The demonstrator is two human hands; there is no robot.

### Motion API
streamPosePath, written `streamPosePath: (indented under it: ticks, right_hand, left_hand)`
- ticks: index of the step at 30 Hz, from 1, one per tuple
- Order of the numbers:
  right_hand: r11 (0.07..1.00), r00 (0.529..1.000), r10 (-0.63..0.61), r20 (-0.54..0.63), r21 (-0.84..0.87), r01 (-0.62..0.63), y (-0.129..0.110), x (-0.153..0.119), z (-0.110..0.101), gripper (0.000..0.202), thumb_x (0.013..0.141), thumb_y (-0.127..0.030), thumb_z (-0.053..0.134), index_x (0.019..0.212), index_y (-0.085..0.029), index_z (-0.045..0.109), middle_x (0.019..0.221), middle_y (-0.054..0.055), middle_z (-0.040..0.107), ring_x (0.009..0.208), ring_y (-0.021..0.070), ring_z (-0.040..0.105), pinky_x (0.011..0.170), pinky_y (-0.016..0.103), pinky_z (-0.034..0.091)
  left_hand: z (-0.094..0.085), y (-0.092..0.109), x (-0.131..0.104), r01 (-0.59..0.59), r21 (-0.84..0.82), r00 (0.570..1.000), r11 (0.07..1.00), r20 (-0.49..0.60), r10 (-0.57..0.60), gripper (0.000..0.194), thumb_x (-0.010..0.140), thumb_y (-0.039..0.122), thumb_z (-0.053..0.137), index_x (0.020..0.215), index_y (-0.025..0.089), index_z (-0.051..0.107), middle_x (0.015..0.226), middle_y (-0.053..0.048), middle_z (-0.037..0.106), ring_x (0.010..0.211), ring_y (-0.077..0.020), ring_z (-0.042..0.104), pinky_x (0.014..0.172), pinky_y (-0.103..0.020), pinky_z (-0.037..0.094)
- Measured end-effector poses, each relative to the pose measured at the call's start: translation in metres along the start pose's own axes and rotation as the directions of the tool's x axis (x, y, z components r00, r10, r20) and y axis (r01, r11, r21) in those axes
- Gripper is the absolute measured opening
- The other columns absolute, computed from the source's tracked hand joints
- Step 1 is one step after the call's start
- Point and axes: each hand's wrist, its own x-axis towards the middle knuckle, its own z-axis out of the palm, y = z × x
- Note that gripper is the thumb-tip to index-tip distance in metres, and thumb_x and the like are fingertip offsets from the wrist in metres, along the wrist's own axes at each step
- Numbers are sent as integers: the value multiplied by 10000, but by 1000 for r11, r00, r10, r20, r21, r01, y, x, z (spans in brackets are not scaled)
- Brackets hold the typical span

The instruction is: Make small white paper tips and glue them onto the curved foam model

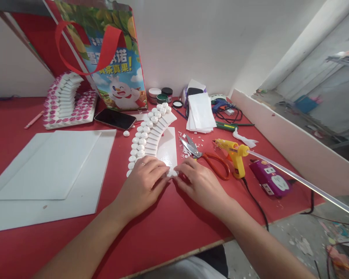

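My left hand (146, 176) and my right hand (200, 180) meet at the middle of the red table. The fingertips of both pinch a small white folded piece (172, 172), and much of it is hidden by them. Just beyond lies a glossy white sheet (167, 145). Beside my left hand curves a white arc of strips (153, 136) with round white rosettes along its outer edge. Scissors (213, 162) with red handles lie open past my right hand, near white scraps (188, 152).
A yellow glue gun (234, 155) with a long clear stick stands at the right, near a purple power socket (271, 180). White boards (84, 190) lie at the left. A phone (115, 118), a stack of white paper (200, 112), paint jars (162, 99) and a printed bag (116, 77) are behind.
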Motion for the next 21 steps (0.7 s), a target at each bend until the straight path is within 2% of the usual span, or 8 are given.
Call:
streamPosePath:
  ticks: [3,6,8,10,12,15,18,21]
  right_hand:
    - [999,996,-25,-84,24,27,6,-4,-7,237,968,-254,617,1173,-156,684,1115,115,680,840,210,669,716,309,486]
    - [993,961,-35,-274,100,64,6,-2,-20,214,972,-211,557,1137,-175,688,1060,95,699,766,177,652,685,287,476]
    - [984,914,-42,-403,143,109,2,5,-26,210,966,-177,515,1071,-179,696,977,78,706,742,166,644,683,272,474]
    - [975,872,-55,-487,161,152,-2,15,-27,218,958,-161,493,1034,-176,698,895,61,706,712,160,632,672,260,468]
    - [972,838,-57,-542,161,170,-3,26,-22,244,973,-166,460,1052,-172,690,835,45,705,666,151,618,649,252,456]
    - [983,796,-71,-601,94,159,8,38,-7,287,1000,-184,406,1110,-158,669,793,52,712,647,164,633,625,259,441]
    - [987,799,-100,-593,42,155,24,42,3,281,991,-185,411,1120,-164,660,829,74,745,692,187,677,643,269,462]
    - [987,779,-89,-621,50,153,35,43,2,261,1002,-203,427,1123,-174,657,898,85,774,725,187,703,673,269,486]
  left_hand:
    - [-8,1,0,6,11,991,1000,-130,-4,266,989,220,623,1251,173,618,1142,-120,730,1101,-261,637,979,-453,526]
    - [-21,-2,1,89,35,949,995,-307,-74,255,1004,192,568,1251,209,626,1172,-105,725,1127,-253,651,1014,-463,518]
    - [-29,-10,2,186,29,881,982,-447,-154,205,1020,192,513,1164,219,656,1139,-82,726,1115,-237,664,1016,-457,519]
    - [-34,-22,2,278,3,783,961,-580,-224,174,1032,229,478,1040,203,650,1077,-74,716,1084,-228,672,1005,-451,525]
    - [-38,-36,1,361,-24,745,932,-594,-303,197,1035,276,463,941,199,617,1008,-72,700,1037,-227,677,994,-447,527]
    - [-42,-57,-3,510,-69,652,857,-619,-438,192,1007,339,508,915,208,614,1005,-74,695,970,-233,677,951,-441,549]
    - [-40,-72,-7,537,-102,652,837,-580,-489,151,973,342,553,1019,218,627,1118,-88,708,1104,-249,675,1007,-434,552]
    - [-33,-81,-10,560,-100,691,823,-492,-530,348,962,321,552,1293,224,590,1394,-134,635,1311,-280,606,1122,-479,496]
